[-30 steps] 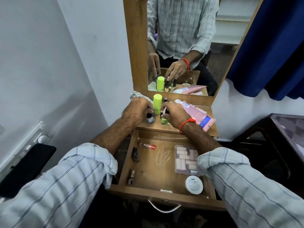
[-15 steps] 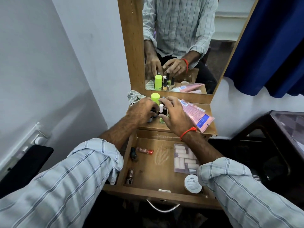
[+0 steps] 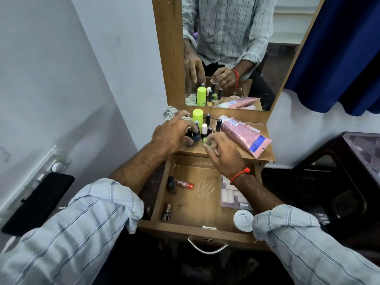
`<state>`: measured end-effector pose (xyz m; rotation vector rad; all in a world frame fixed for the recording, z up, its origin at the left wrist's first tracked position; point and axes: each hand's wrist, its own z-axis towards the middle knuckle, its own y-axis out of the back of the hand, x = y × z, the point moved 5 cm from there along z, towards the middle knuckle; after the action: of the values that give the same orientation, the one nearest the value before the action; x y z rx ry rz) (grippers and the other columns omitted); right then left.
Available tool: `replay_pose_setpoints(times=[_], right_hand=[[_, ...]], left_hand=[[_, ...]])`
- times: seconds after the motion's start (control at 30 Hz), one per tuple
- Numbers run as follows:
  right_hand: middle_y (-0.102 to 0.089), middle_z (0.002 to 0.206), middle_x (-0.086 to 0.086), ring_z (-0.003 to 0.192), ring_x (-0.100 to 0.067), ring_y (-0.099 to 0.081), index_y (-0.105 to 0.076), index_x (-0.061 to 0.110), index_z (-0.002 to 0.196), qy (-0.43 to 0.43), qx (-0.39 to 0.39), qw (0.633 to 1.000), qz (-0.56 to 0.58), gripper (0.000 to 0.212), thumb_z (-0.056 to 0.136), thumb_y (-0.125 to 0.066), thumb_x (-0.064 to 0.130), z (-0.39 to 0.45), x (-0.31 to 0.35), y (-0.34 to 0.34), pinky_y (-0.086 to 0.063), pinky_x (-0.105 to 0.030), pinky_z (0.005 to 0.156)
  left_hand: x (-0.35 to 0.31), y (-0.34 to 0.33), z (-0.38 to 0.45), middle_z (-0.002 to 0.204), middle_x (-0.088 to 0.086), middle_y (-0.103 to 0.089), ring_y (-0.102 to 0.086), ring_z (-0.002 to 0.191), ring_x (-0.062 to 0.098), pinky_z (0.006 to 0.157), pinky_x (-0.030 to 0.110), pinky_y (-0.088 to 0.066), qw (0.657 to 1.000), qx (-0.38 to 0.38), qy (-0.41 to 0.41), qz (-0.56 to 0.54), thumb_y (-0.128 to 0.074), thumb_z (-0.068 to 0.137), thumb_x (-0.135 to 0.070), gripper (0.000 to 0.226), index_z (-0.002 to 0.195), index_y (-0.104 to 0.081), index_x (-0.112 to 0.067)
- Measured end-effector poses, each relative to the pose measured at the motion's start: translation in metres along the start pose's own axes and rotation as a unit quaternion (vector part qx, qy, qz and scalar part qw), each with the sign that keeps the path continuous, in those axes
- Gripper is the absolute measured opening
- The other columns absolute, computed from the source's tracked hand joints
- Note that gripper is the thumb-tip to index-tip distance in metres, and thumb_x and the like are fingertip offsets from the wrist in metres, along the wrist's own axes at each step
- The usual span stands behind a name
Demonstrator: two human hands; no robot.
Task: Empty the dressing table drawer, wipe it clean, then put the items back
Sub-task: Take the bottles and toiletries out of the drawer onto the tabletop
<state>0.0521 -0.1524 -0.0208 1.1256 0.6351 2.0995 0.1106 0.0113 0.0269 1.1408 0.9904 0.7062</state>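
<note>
my right hand (image 3: 224,156) has let go and pulled back, fingers loose; left hand (image 3: 174,134) still grips a dark bottle (image 3: 190,138), drawer (image 3: 162,192) only half emptied.

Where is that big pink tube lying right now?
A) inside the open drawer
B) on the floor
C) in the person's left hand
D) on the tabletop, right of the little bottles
D: the pink tube lies flat on the tabletop to the right of the little bottles, above the open drawer and in neither hand.
</note>
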Motion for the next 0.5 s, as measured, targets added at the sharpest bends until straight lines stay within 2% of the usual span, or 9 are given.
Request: replay_pose_setpoints(times=[0.07,0.13,0.17,0.23,0.27,0.33,0.5], right_hand=[[-0.047,0.087,0.015,0.08,-0.008,-0.05,-0.057,0.025,0.098,0.006,0.07,0.998,-0.008,0.006,0.095,-0.06,0.028,-0.012,-0.002,-0.017,-0.052,-0.031,0.068],[-0.051,0.093,0.013,0.089,-0.012,-0.056,-0.057,0.031,0.1,-0.042,0.194,0.98,-0.036,0.008,0.093,-0.06,0.034,-0.026,-0.008,-0.046,-0.055,-0.042,0.077],[-0.054,0.101,0.009,0.099,-0.015,-0.058,-0.057,0.033,0.105,-0.071,0.257,0.963,-0.05,0.014,0.092,-0.06,0.037,-0.032,-0.008,-0.059,-0.055,-0.043,0.084],[-0.057,0.124,-0.003,0.123,-0.022,-0.052,-0.059,0.029,0.119,-0.103,0.343,0.931,-0.066,0.029,0.092,-0.062,0.037,-0.044,-0.004,-0.082,-0.049,-0.041,0.097],[-0.056,0.13,-0.007,0.128,-0.024,-0.049,-0.059,0.023,0.124,-0.105,0.363,0.923,-0.073,0.034,0.093,-0.062,0.036,-0.047,0.0,-0.091,-0.046,-0.039,0.099],[-0.055,0.133,-0.01,0.126,-0.031,-0.052,-0.059,0.018,0.124,-0.091,0.375,0.916,-0.109,0.036,0.093,-0.061,0.037,-0.051,0.004,-0.108,-0.047,-0.04,0.098],[-0.057,0.129,-0.013,0.116,-0.037,-0.057,-0.056,0.018,0.122,-0.109,0.36,0.912,-0.161,0.038,0.095,-0.053,0.045,-0.057,0.003,-0.119,-0.051,-0.047,0.094]], left_hand=[[-0.001,0.008,-0.02,0.141,-0.002,-0.046,-0.054,0.123,0.025,0.086,0.044,-0.053,0.997,-0.08,-0.018,0.008,-0.079,0.085,-0.033,0.028,0.11,-0.067,-0.034],[0.0,0.003,-0.043,0.134,0.003,-0.053,-0.053,0.121,0.026,0.092,0.044,-0.052,0.992,-0.114,-0.033,0.038,-0.07,0.094,-0.031,0.019,0.112,-0.066,-0.029],[0.002,-0.008,-0.053,0.134,0.004,-0.055,-0.051,0.123,0.026,0.099,0.044,-0.049,0.994,-0.088,-0.035,0.058,-0.065,0.097,-0.033,0.02,0.116,-0.064,-0.028],[0.011,-0.041,-0.069,0.137,0.002,-0.056,-0.046,0.129,0.025,0.108,0.043,-0.041,0.993,0.025,-0.015,0.118,-0.06,0.098,-0.043,0.03,0.125,-0.061,-0.029],[0.017,-0.057,-0.077,0.139,0.002,-0.054,-0.044,0.131,0.025,0.11,0.043,-0.038,0.984,0.079,-0.007,0.162,-0.059,0.097,-0.049,0.036,0.127,-0.061,-0.029],[0.026,-0.081,-0.089,0.142,0.003,-0.051,-0.04,0.132,0.026,0.11,0.046,-0.035,0.959,0.146,-0.006,0.241,-0.06,0.093,-0.056,0.044,0.128,-0.063,-0.03],[0.024,-0.093,-0.097,0.15,0.007,-0.04,-0.035,0.134,0.032,0.107,0.047,-0.032,0.928,0.181,-0.01,0.325,-0.063,0.094,-0.047,0.045,0.134,-0.063,-0.025]])
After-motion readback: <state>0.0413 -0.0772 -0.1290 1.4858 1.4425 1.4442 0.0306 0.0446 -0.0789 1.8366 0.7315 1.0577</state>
